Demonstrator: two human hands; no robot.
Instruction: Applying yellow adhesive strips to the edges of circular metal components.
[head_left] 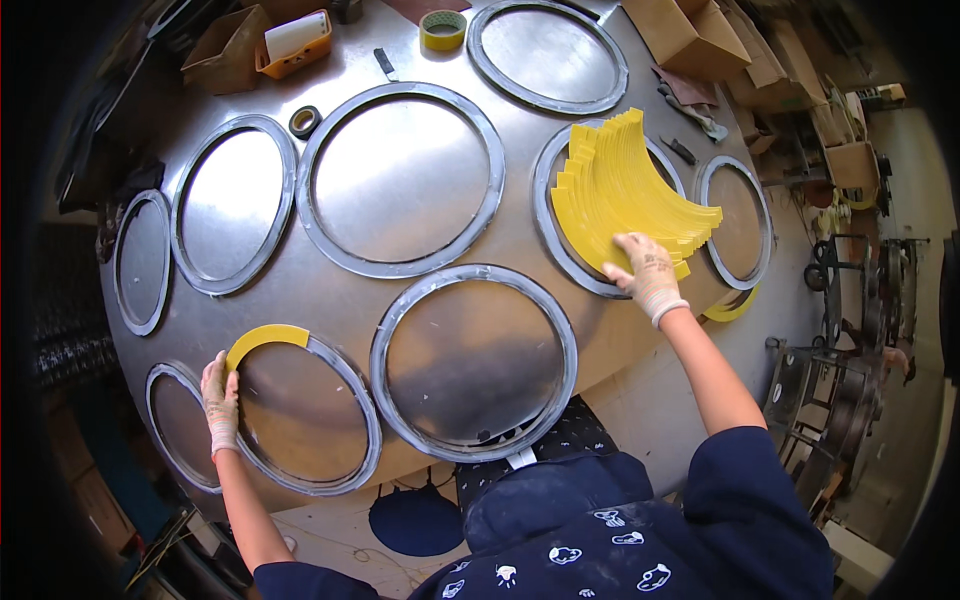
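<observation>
My left hand [221,403], in a light knit glove, is at the lower end of a yellow curved strip [268,336]. Its thumb is on the inner side and its fingers are on the outer side. That strip lies along the upper left of a grey ring [352,383]. At the right, my gloved right hand [650,274] touches the near edge of a fanned stack of yellow curved strips [620,185], thumb and fingers spread. Beneath the stack is another grey ring [545,205], partly covered.
Several more grey rings, such as a large one [312,230] and a near one [385,385], lie on the metal table [520,250]. Tape rolls [443,31], an orange bin [297,47] and a cardboard box [690,40] stand toward the back. A black-handled tool [680,151] lies right of the stack.
</observation>
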